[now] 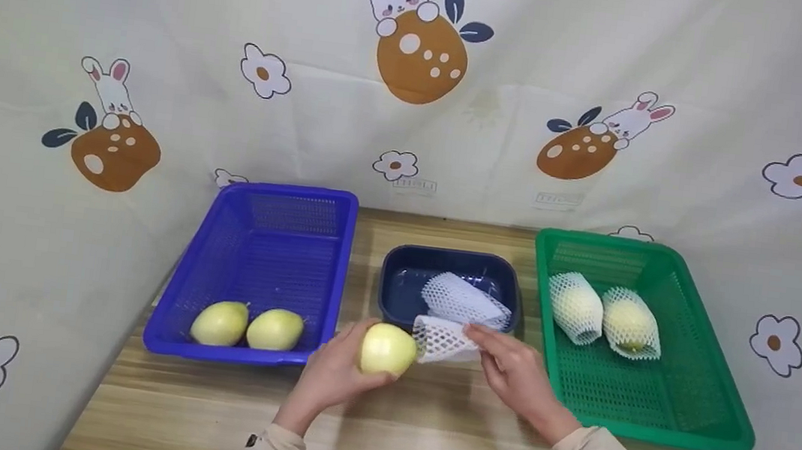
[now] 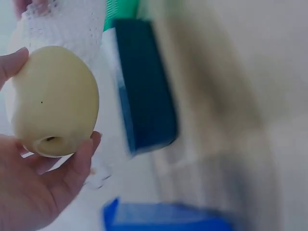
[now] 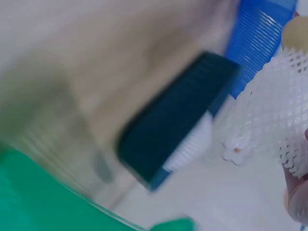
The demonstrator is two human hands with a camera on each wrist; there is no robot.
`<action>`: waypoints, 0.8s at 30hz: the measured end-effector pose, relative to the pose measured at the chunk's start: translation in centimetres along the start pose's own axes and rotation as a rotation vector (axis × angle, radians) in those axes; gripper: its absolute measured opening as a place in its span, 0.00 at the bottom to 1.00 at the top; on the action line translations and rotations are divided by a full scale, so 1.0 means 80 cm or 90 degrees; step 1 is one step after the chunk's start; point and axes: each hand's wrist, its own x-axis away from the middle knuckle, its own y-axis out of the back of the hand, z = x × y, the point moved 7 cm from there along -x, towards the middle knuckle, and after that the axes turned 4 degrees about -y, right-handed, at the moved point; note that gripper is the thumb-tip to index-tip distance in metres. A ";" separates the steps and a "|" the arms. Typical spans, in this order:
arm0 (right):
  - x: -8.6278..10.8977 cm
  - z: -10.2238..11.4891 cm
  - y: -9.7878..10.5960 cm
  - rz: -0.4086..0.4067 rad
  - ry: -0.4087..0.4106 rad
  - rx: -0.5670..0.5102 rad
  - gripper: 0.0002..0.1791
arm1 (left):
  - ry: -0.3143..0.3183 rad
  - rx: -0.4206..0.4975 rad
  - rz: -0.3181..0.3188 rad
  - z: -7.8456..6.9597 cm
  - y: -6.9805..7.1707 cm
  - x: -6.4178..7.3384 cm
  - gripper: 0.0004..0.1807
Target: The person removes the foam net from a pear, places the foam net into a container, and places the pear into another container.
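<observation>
My left hand [image 1: 332, 377] grips a pale yellow-green pear [image 1: 387, 350] above the table, thumb and fingers curled round its sides. In the left wrist view the pear [image 2: 55, 103] shows a small hollow at its near end. My right hand [image 1: 518, 376] pinches the right end of a white foam net sleeve [image 1: 446, 343]. The sleeve's open left end meets the pear's right side; how far it covers the pear I cannot tell. Another foam net sleeve [image 1: 464, 300] lies in the dark blue basin [image 1: 405, 254] just behind the hands.
On the left stands a blue basket [image 1: 256, 239] with two bare pears [image 1: 220, 323] at its near end. A green basket [image 1: 660, 405] on the right holds two pears in foam nets [image 1: 576, 307]. Behind the wooden table [image 1: 391, 443] hangs a patterned curtain [image 1: 305, 139].
</observation>
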 end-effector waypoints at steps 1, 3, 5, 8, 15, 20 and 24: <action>-0.008 -0.001 0.005 -0.009 -0.003 0.011 0.19 | 0.011 -0.011 -0.016 0.001 0.011 -0.001 0.42; -0.022 -0.005 0.012 -0.020 -0.017 0.035 0.19 | 0.034 -0.032 -0.050 0.004 0.030 -0.003 0.42; -0.035 -0.012 0.018 -0.026 -0.035 0.061 0.20 | 0.062 -0.049 -0.085 0.012 0.048 -0.005 0.43; -0.050 -0.023 0.023 -0.027 -0.060 0.101 0.21 | 0.105 -0.076 -0.135 0.031 0.069 -0.007 0.44; -0.070 -0.046 0.022 -0.018 -0.106 0.183 0.22 | 0.177 -0.146 -0.186 0.083 0.090 -0.008 0.44; -0.076 -0.058 0.015 -0.013 -0.125 0.230 0.23 | 0.216 -0.159 -0.134 0.112 0.080 -0.007 0.44; -0.082 -0.065 0.007 -0.018 -0.127 0.262 0.24 | 0.235 -0.169 -0.118 0.125 0.071 -0.006 0.44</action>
